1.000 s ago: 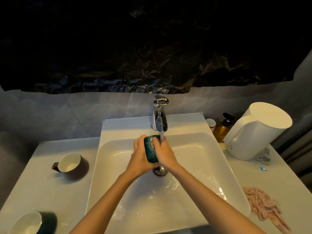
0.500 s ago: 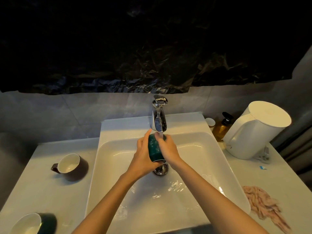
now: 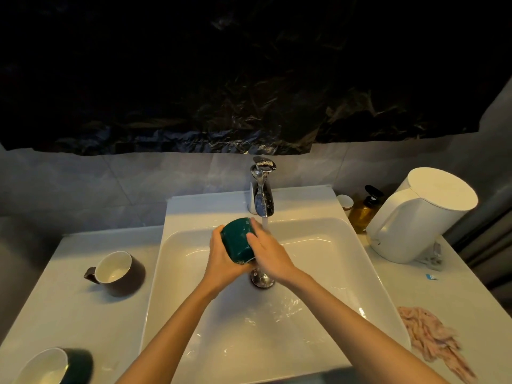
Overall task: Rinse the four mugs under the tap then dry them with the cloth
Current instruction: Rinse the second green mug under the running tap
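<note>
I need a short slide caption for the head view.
Left hand and right hand hold a green mug by the running tap, above the sink.

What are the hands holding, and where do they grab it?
A green mug, by its body: left hand wraps its left side, right hand holds its right side.

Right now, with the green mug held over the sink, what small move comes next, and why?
Probably shift the green mug rightward into the stream: left hand and right hand hold it tilted over the sink, while the tap's water falls just beside it.
</note>
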A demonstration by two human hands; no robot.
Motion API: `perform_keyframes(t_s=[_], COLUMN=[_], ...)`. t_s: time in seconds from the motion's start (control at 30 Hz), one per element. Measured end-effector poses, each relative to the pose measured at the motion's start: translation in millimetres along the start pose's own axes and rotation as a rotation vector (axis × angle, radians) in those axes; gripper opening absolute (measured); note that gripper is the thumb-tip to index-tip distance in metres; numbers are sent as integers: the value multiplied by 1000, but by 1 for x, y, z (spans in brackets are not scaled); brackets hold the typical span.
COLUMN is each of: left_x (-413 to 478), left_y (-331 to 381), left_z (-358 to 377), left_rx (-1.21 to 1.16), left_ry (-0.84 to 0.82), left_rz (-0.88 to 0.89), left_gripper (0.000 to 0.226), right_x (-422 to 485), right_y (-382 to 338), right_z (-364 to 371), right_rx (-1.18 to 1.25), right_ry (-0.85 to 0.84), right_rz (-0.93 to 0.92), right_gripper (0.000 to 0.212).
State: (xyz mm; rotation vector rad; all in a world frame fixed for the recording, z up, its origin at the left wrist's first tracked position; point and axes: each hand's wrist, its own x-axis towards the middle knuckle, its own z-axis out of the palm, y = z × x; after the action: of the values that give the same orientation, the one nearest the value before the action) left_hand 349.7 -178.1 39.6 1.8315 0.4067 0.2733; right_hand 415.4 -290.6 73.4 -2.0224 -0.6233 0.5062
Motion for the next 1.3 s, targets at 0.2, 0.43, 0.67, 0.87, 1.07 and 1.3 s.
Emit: perform_keyframes(t_s=[0.2, 0.43, 0.67, 0.87, 1.07, 1.3], left_x=[-3, -5, -2, -2, -4, -5], left_y=[6, 8, 9, 15, 23, 25], left_z=[-9, -15, -51, -42, -14, -3], left_rx=[-59, -147, -145, -54, -147, -197], left_ry=[-177, -199, -341, -300, -116, -101], left_rz=[-58, -148, -184, -132, -124, -109], left_gripper=[101, 109, 108, 103, 98, 101], right_x=[4, 28, 50, 49, 41, 42], right_y=[25, 11, 2, 4, 0, 4], right_z=[-31, -24, -39, -7, 1, -4], right_rx=[48, -22, 787, 494, 712, 711], right_ry=[328, 19, -413, -25, 393, 453], right_rz=[-15, 253, 694, 573, 460, 463], right_gripper=[24, 32, 32, 20, 28, 28])
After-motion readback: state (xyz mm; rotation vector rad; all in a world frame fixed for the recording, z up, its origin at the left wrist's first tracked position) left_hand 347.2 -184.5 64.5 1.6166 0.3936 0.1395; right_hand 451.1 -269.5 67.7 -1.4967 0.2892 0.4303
